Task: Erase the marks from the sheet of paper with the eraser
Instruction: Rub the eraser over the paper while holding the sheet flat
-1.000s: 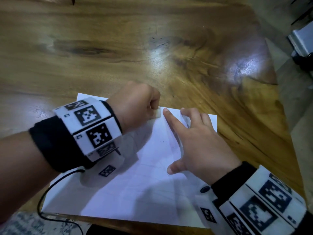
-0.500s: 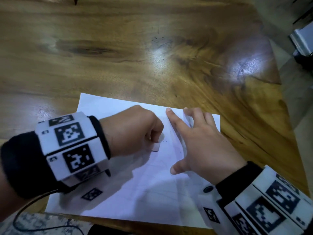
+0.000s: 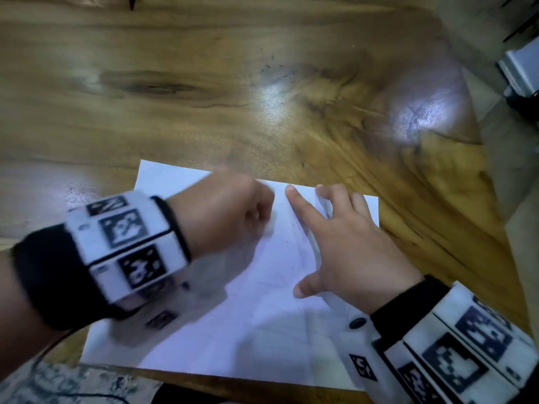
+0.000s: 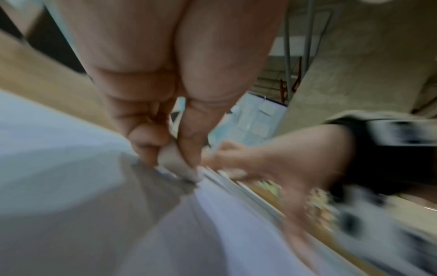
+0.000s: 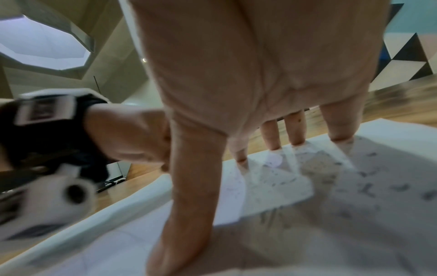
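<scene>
Left hand (image 3: 224, 211), up the sheet of paper (image 3: 248, 322) from its spot half a second earlier and back near the far edge, blurred with motion, fingers and thumb curled round a pale eraser (image 4: 182, 168) whose tip presses on the sheet. Right hand (image 3: 347, 246) unmoved since the earlier frame, just beside the left hand, fingers spread and straight, thumb out, flat on the sheet and holding nothing. Faint pencil marks (image 5: 272, 218) and dark eraser crumbs (image 5: 369, 188) on the sheet under and around the right hand. Sheet lying at the near edge of a glossy wooden surface (image 3: 204, 91), dark knot and two bright glare patches beyond the sheet. Past the surface's right edge, grey floor (image 3: 519, 176). White marker-printed wristbands (image 3: 125, 246) over black cuffs on both wrists.
</scene>
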Tool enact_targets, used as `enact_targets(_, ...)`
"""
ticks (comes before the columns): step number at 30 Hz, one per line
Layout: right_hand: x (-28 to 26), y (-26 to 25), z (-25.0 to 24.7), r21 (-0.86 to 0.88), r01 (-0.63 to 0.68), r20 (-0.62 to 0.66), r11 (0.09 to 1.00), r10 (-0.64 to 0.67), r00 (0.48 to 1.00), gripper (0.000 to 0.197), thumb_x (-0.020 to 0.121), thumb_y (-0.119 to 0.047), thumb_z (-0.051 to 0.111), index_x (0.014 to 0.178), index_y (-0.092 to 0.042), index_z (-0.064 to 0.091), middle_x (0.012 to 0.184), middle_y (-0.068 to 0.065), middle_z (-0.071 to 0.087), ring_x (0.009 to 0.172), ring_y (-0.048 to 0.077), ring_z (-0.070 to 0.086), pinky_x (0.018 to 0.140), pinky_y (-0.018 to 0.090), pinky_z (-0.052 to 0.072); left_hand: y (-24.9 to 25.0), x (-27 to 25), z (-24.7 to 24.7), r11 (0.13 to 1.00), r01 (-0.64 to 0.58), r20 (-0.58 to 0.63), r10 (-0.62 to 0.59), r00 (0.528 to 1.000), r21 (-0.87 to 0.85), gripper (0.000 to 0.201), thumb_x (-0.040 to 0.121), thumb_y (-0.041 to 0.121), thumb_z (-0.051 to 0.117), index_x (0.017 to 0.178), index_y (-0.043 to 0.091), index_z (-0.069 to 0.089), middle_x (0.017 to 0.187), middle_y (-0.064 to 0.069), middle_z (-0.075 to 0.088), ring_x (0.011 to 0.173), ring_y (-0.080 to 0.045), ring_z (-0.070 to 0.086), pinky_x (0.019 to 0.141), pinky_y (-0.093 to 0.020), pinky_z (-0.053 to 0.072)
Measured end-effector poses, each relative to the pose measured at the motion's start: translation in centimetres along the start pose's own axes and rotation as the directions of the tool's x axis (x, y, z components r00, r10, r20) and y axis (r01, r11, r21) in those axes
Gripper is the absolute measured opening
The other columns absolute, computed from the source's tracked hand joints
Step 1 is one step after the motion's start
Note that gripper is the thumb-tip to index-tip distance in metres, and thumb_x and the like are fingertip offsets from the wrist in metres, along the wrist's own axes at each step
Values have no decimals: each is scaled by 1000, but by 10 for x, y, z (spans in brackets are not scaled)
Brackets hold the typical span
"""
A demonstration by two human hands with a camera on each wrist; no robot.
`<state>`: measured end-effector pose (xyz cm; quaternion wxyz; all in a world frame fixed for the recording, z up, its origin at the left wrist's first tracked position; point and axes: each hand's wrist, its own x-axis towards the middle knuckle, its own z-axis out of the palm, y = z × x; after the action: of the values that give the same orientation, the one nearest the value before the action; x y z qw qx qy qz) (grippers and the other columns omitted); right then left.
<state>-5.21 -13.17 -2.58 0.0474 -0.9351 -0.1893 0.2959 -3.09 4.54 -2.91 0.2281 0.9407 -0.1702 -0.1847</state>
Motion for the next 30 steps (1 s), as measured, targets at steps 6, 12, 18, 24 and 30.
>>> enact_targets(6,-1,0,-1,0,-4,5,1000,4,1000,128,57,-55,78,144,-42,-14,142,-3,1,126,16,3,114,31,18,2,-9,8,999,-49,-75,47,996,-16,10,73,22,64,67,15,60,62,3,50,59,-17,44,51,-12,26)
enact_targets(12,0,-1,-1,-8,-1,18,1000,1,1000,128,58,-56,78,143,-41,-16,140,-5,0,127,17,4,112,29,16,-1,-7,4,1000,6,13,-6,1000,-22,6,71,18,68,77,20,67,68,8,55,61,-10,45,51,-11,28)
enact_targets(18,-3,0,-2,17,7,8,1000,-7,1000,127,58,-55,79,144,-42,-13,142,-5,1,126,15,5,109,23,16,-7,-14,4,999,-42,-76,42,996,-3,13,70,28,64,64,17,61,59,3,52,53,-15,42,47,-10,26)
enact_targets(24,-1,0,-1,18,8,10,1000,-8,1000,127,58,-54,79,144,-42,-13,141,-5,1,125,14,3,111,26,15,-6,-23,5,998,12,25,-10,1000,-60,5,67,20,70,72,20,68,66,6,59,63,-14,51,54,-8,32)
enact_targets(30,-1,0,-2,10,12,13,1000,-12,1000,126,59,-55,78,144,-41,-14,143,-5,0,124,14,2,110,24,14,-6,-12,6,998,-8,-177,-2,984,-56,12,74,26,67,68,16,63,62,2,52,53,-14,40,53,-11,32)
